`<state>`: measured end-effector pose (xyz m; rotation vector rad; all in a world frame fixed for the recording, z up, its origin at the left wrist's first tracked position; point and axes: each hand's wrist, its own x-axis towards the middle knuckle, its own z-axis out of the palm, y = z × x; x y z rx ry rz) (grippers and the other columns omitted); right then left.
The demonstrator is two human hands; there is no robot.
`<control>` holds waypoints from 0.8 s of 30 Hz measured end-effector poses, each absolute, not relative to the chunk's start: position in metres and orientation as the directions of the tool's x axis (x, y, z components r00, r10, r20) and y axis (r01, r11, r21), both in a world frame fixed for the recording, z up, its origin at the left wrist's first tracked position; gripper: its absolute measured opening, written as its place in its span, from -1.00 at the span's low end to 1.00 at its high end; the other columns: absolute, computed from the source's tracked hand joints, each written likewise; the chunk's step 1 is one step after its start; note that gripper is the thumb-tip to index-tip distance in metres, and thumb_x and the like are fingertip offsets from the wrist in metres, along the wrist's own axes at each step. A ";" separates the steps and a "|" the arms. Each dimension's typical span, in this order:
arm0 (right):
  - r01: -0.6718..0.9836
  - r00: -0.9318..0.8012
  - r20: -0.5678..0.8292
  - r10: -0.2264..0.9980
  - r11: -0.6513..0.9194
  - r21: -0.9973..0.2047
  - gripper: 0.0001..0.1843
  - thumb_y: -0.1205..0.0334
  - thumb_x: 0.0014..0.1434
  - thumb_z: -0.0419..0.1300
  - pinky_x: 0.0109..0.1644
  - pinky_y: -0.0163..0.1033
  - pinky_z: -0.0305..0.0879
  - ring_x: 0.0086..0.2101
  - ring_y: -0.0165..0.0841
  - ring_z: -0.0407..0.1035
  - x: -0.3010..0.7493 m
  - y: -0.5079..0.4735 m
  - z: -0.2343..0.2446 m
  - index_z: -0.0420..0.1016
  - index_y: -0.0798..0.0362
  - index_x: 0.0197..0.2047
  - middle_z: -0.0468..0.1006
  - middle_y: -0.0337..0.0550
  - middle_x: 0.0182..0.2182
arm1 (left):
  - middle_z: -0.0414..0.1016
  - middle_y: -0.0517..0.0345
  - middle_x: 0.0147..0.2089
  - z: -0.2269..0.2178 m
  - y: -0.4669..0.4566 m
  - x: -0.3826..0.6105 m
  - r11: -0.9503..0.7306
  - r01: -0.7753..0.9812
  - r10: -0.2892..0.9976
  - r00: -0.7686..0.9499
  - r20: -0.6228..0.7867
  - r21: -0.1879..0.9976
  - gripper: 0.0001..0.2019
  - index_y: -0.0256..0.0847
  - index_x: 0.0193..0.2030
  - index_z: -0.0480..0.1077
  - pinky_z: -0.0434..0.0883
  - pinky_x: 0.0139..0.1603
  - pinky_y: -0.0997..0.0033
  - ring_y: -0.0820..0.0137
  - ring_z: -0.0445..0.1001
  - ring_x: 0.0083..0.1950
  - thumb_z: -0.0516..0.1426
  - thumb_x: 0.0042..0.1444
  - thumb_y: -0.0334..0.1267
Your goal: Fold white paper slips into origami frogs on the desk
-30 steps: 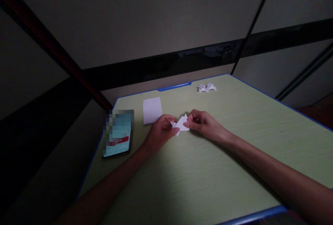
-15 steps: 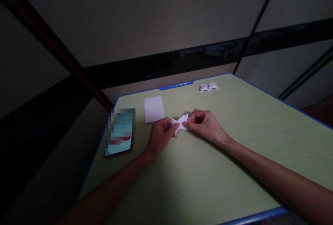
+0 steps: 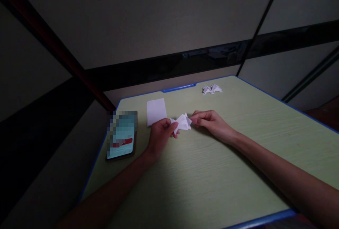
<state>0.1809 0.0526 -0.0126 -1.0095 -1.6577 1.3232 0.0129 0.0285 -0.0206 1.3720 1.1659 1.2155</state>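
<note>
My left hand (image 3: pixel 161 133) is closed on one end of a small white origami figure (image 3: pixel 183 121), its thumb on top and fingertips showing below. The folded paper has pointed corners, and its wider end faces right. At that right end, the bent fingers of my right hand (image 3: pixel 208 118) are pinched together against the paper's tip. Exactly how much paper lies between the right fingertips is hidden. Both hands are just over the pale green table (image 3: pixel 201 176).
Two white origami figures (image 3: pixel 212 89) sit near the table's far edge. A white paper stack or folded sheet (image 3: pixel 156 110) lies behind my left hand. A lit phone (image 3: pixel 123 135), partly pixelated, rests at the left. Dark-striped panels (image 3: pixel 164 17) stand behind the table.
My right thumb has drawn back from the paper's middle to its right tip, so more of the folds show. My left hand and the figure have shifted slightly left.
</note>
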 end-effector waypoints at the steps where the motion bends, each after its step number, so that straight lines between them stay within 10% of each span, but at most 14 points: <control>1: 0.095 -0.392 0.083 0.916 0.130 -0.987 -0.83 0.26 -0.09 0.09 -0.50 -0.36 -0.02 -0.56 -0.53 0.08 0.181 0.053 -0.013 0.40 0.16 -0.59 0.26 -0.27 -0.59 | 0.34 0.28 -0.68 -0.020 0.028 0.012 -0.118 0.063 0.992 0.061 0.114 0.991 -0.80 -0.29 -0.66 0.25 0.23 -0.52 0.58 0.59 0.27 -0.61 0.09 -0.07 -0.33; 24: 0.015 -0.496 0.038 0.867 0.053 -0.999 -0.70 0.12 -0.14 0.21 -0.53 -0.37 -0.09 -0.59 -0.55 0.04 0.172 0.045 -0.020 0.19 0.13 -0.57 0.22 -0.34 -0.64 | 0.36 0.22 -0.63 -0.027 0.028 0.017 -0.110 0.105 0.962 0.263 0.079 0.988 -0.83 -0.31 -0.59 0.28 0.27 -0.54 0.56 0.57 0.30 -0.60 0.08 -0.07 -0.28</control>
